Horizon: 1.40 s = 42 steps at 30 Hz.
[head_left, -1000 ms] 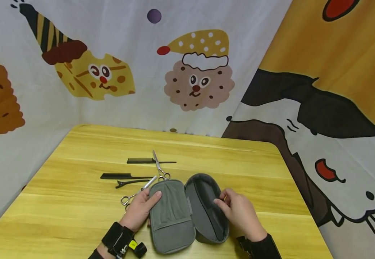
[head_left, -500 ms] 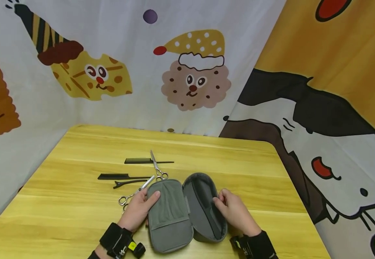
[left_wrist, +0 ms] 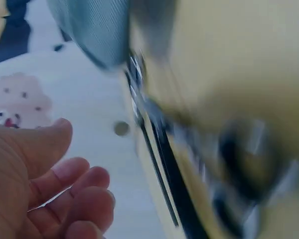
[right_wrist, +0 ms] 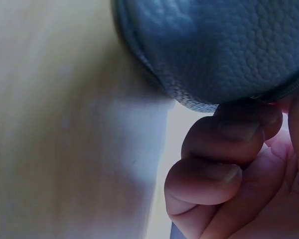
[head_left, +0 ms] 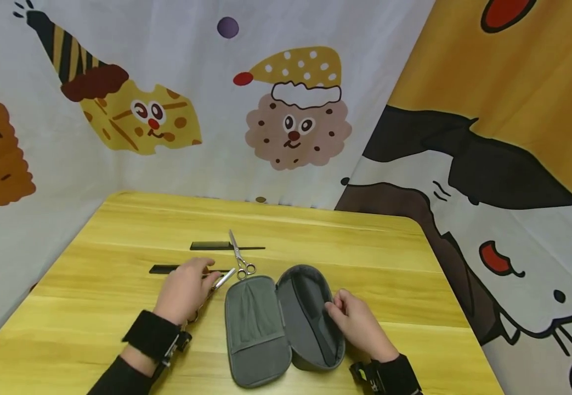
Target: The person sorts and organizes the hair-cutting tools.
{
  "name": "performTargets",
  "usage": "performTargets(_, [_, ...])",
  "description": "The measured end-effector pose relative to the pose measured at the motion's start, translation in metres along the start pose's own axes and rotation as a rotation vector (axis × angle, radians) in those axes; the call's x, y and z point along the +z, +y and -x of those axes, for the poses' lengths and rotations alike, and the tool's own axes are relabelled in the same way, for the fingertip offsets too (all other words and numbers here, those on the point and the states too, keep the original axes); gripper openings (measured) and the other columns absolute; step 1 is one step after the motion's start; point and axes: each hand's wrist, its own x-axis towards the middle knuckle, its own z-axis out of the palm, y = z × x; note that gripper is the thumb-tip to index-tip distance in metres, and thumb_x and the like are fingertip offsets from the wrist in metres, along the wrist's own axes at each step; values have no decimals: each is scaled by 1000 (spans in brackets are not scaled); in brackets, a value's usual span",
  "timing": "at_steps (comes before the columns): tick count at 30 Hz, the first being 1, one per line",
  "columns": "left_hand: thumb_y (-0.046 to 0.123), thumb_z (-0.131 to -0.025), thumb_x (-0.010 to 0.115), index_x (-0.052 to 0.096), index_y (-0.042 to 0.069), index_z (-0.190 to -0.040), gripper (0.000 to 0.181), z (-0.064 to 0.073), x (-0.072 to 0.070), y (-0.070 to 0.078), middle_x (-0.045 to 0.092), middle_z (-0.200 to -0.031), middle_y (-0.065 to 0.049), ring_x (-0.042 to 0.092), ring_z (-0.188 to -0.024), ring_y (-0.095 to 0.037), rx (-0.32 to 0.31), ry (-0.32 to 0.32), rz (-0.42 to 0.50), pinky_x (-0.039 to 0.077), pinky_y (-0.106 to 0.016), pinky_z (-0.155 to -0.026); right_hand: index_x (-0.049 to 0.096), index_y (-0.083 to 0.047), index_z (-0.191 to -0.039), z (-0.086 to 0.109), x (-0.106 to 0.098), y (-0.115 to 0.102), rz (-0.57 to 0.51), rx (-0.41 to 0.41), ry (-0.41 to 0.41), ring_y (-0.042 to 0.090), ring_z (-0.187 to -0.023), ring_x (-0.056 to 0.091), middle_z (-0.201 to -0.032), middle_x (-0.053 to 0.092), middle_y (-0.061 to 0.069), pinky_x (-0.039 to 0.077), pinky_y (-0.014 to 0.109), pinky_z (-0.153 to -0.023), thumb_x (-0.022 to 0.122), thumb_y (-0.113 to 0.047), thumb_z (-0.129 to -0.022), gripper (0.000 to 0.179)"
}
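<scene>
A grey case (head_left: 261, 362) lies unfolded on the table, its two halves side by side. My right hand (head_left: 362, 323) pinches the outer rim of the deeper right half; the right wrist view shows curled fingers (right_wrist: 204, 181) at its leathery side. My left hand (head_left: 182, 291) hovers over the tools left of the case, thumb and fingers apart with nothing between them. It partly covers a black comb (head_left: 161, 269) and a pair of scissors (head_left: 224, 278) and hides the black hair clip. Farther back, another pair of scissors (head_left: 237, 249) crosses a tail comb (head_left: 211, 246).
Inside the deep half lies a long dark shape (head_left: 307, 296). The wooden table (head_left: 389, 263) runs back to a white curtain (head_left: 167, 175) with cartoon prints. Another printed curtain (head_left: 513, 263) hangs along the right side.
My left hand has let go of the case's left half and moved left and forward over the tools. The right hand keeps its grip on the rim.
</scene>
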Motion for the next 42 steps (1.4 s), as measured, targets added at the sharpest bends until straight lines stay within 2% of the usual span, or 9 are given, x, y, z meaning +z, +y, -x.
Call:
performTargets(2, [24,-98,80,75,1,-121,33,-21,0,-11,75,-111,-21,72,-74,-28,48,-27,-83,60,-43,-61,49,-14,-90,1,-1,1,-6,5,4,8,-58,38,-69,38,-4,31,22,-57,68,-28,-107,30])
performTargets(7, [24,-95,83,73,-2,-120,38,-72,7,-33,71,-116,-23,72,-86,-34,94,-198,-236,64,-50,-73,49,-14,-88,3,-1,4,-7,0,16,8,-58,39,-69,39,-4,31,22,-57,69,-26,-106,29])
performTargets(12, [24,-92,87,71,-2,-108,35,-96,11,-44,70,-102,-20,69,-86,-34,110,-336,-340,63,-50,-75,49,-14,-88,6,5,8,2,-4,3,7,-58,38,-69,38,-4,31,21,-58,69,-26,-107,29])
performTargets(18, [13,-90,87,64,3,-92,25,-104,3,-40,69,-87,-14,68,-82,-33,132,-391,-343,61,-49,-75,49,-15,-89,8,5,7,-9,6,-4,7,-59,37,-70,38,-3,29,22,-59,67,-28,-107,29])
performTargets(25, [10,-90,86,64,6,-84,22,-112,-7,-37,67,-80,-8,60,-75,-25,106,-470,-328,56,-40,-72,50,-16,-88,2,0,5,14,-24,20,6,-60,38,-70,38,-5,30,21,-59,68,-28,-107,29])
performTargets(31, [10,-90,86,67,6,-94,20,-113,-4,-47,71,-88,-9,66,-80,-26,132,-429,-299,61,-45,-75,49,-15,-88,2,-2,5,8,-15,23,7,-59,38,-69,37,-5,30,21,-58,68,-28,-107,29])
performTargets(34, [5,-91,83,66,8,-93,18,-111,-6,-52,69,-85,-7,62,-74,-23,151,-391,-269,57,-41,-71,49,-15,-88,2,-2,5,9,-12,25,7,-59,37,-69,37,-4,30,22,-58,69,-28,-107,29])
performTargets(37, [2,-91,81,64,9,-91,18,-106,-12,-55,66,-80,-6,56,-70,-21,173,-362,-262,52,-37,-66,49,-15,-89,2,-2,5,7,-12,26,8,-59,37,-69,36,-4,30,22,-58,68,-28,-107,30])
performTargets(42, [2,-92,81,74,5,-102,13,-96,-32,-61,77,-93,-10,70,-79,-25,227,-331,-327,62,-42,-71,49,-15,-89,2,-3,4,-4,-7,20,8,-60,38,-70,37,-4,30,22,-58,68,-28,-107,30])
